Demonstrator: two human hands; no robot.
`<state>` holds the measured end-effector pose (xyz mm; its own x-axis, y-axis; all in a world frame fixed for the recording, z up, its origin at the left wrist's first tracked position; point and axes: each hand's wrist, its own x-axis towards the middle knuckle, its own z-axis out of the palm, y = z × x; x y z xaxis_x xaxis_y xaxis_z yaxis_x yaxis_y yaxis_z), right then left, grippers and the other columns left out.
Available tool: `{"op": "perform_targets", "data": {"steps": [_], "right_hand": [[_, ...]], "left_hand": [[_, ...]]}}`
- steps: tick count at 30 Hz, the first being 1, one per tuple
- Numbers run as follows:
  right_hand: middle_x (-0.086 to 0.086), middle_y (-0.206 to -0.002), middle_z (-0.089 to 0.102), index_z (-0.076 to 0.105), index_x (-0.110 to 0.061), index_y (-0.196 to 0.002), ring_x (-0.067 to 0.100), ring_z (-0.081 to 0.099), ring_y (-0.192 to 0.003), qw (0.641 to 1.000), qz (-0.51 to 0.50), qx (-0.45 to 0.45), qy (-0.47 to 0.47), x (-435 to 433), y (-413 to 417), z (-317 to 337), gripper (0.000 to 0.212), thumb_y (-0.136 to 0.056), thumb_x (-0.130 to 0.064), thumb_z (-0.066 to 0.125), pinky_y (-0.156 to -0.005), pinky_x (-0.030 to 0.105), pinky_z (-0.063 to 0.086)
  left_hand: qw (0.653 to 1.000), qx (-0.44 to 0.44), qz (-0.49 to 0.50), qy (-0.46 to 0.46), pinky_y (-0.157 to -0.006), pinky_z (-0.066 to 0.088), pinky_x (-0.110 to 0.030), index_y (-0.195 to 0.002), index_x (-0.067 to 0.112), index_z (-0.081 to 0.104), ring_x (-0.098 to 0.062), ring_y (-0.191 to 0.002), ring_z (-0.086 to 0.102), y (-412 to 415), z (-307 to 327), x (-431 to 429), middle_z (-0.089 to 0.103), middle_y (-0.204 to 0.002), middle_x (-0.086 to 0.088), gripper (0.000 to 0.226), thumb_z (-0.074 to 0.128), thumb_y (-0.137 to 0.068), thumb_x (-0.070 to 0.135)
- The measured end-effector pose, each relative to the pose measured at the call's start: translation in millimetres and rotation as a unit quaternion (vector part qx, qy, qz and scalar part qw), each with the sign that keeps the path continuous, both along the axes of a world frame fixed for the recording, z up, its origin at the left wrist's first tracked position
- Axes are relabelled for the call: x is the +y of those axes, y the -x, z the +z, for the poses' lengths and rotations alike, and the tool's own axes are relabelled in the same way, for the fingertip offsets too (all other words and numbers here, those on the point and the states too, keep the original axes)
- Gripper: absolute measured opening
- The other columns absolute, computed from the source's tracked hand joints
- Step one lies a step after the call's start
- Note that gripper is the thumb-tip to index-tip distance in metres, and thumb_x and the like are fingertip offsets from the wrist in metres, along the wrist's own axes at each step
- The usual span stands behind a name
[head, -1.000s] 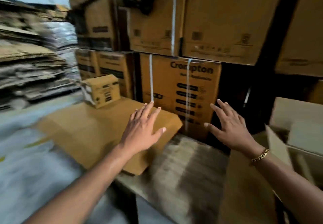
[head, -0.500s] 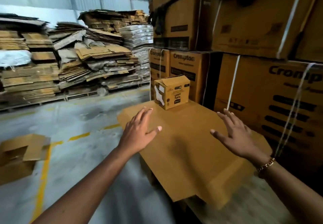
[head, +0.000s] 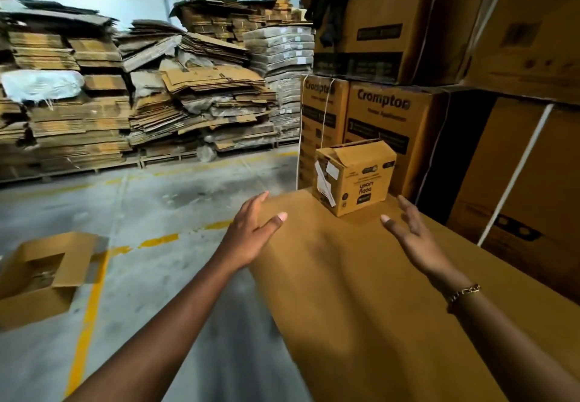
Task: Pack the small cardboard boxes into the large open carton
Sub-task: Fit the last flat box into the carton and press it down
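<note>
A small cardboard box [head: 356, 177] stands at the far end of a flat cardboard sheet [head: 361, 291], just in front of the stacked Crompton cartons [head: 386, 119]. The left hand [head: 251, 232] and right hand [head: 411, 235] hover short of it, each grip spread apart, holding nothing.

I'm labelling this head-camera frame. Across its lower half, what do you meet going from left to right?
open box on the floor → left hand → small cardboard box → right hand → strapped carton

Matt brown cardboard small box [head: 356, 176], smooth cardboard sheet [head: 361, 276], rough concrete floor [head: 150, 213]
</note>
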<state>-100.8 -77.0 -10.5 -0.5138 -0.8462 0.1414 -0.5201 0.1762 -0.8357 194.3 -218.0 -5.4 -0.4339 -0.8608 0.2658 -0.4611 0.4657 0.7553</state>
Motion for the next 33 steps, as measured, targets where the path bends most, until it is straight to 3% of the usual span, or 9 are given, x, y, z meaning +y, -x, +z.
{"op": "perform_targets", "data": {"steps": [2, 6, 11, 15, 20, 22, 25, 30, 33], "right_hand": [[-0.011, -0.169, 0.012, 0.013, -0.053, -0.155, 0.018, 0.017, -0.154, 1.000, -0.009, -0.019, 0.005, -39, -1, -9, 0.088, -0.081, -0.081, 0.052, -0.121, 0.060, 0.022], [-0.009, -0.169, 0.015, 0.017, -0.043, -0.159, 0.019, 0.022, -0.152, 0.998, -0.026, -0.060, 0.023, -113, -6, -23, 0.077, -0.094, -0.059, 0.055, -0.120, 0.051, 0.026], [-0.009, -0.169, 0.015, 0.018, -0.041, -0.159, 0.021, 0.026, -0.151, 0.991, -0.075, -0.105, 0.032, -182, -9, -33, 0.083, -0.087, -0.062, 0.054, -0.116, 0.050, 0.029], [-0.010, -0.167, 0.018, 0.020, -0.042, -0.157, 0.021, 0.027, -0.150, 0.986, -0.115, -0.120, 0.028, -218, -1, -40, 0.079, -0.088, -0.059, 0.054, -0.114, 0.047, 0.031], [-0.009, -0.167, 0.020, 0.019, -0.037, -0.159, 0.021, 0.029, -0.149, 0.977, -0.176, -0.122, 0.029, -265, 32, -53, 0.074, -0.096, -0.052, 0.056, -0.110, 0.042, 0.033], [-0.010, -0.166, 0.022, 0.021, -0.038, -0.158, 0.017, 0.033, -0.146, 0.974, -0.188, -0.123, 0.031, -287, 49, -59, 0.072, -0.097, -0.050, 0.056, -0.108, 0.040, 0.034], [-0.009, -0.165, 0.026, 0.022, -0.037, -0.157, 0.009, 0.038, -0.133, 0.968, -0.203, -0.143, 0.042, -321, 72, -64, 0.071, -0.097, -0.048, 0.057, -0.106, 0.039, 0.035], [-0.003, -0.165, 0.028, 0.022, -0.034, -0.158, 0.025, 0.036, -0.146, 0.942, -0.255, -0.213, 0.051, -375, 102, -69, 0.075, -0.095, -0.052, 0.059, -0.113, 0.049, 0.037], [0.001, -0.165, 0.029, 0.022, -0.030, -0.159, 0.027, 0.036, -0.146, 0.928, -0.280, -0.237, 0.064, -401, 115, -69, 0.076, -0.096, -0.051, 0.059, -0.111, 0.048, 0.039]], "left_hand": [[1.000, 0.005, -0.010, -0.013, -0.117, 0.030, -0.046, -0.156, 0.035, 0.026, -0.018, -0.146, 0.029, 4, -8, -44, 0.024, -0.162, 0.007, 0.071, 0.051, -0.094, 0.059], [0.997, 0.031, -0.047, -0.054, -0.117, 0.031, -0.045, -0.154, 0.036, 0.030, -0.017, -0.146, 0.030, 13, -22, -136, 0.027, -0.161, 0.007, 0.072, 0.050, -0.092, 0.067], [0.986, 0.060, -0.094, -0.127, -0.113, 0.036, -0.043, -0.146, 0.041, 0.040, -0.015, -0.139, 0.039, 36, -29, -239, 0.036, -0.156, 0.009, 0.089, 0.046, -0.070, 0.087], [0.970, 0.087, -0.143, -0.176, -0.108, 0.038, -0.036, -0.143, 0.038, 0.045, -0.014, -0.135, 0.043, 82, -41, -297, 0.043, -0.152, 0.005, 0.073, 0.049, -0.083, 0.078], [0.959, 0.051, -0.205, -0.191, -0.113, 0.037, -0.047, -0.140, 0.047, 0.044, -0.016, -0.138, 0.040, 146, -64, -352, 0.038, -0.153, 0.010, 0.090, 0.044, -0.064, 0.095], [0.955, 0.046, -0.217, -0.197, -0.113, 0.038, -0.047, -0.133, 0.052, 0.045, -0.017, -0.138, 0.041, 171, -71, -374, 0.039, -0.153, 0.008, 0.080, 0.046, -0.065, 0.093], [0.952, 0.047, -0.230, -0.198, -0.112, 0.038, -0.046, -0.140, 0.040, 0.046, -0.018, -0.138, 0.041, 198, -72, -404, 0.041, -0.152, 0.004, 0.070, 0.052, -0.081, 0.078], [0.953, 0.016, -0.229, -0.197, -0.106, 0.039, -0.044, -0.144, 0.039, 0.046, -0.022, -0.138, 0.040, 241, -69, -473, 0.037, -0.154, 0.000, 0.071, 0.053, -0.083, 0.074], [0.943, 0.045, -0.239, -0.228, -0.099, 0.039, -0.039, -0.141, 0.035, 0.050, -0.021, -0.135, 0.043, 278, -63, -511, 0.042, -0.150, 0.000, 0.066, 0.057, -0.085, 0.069]]}}
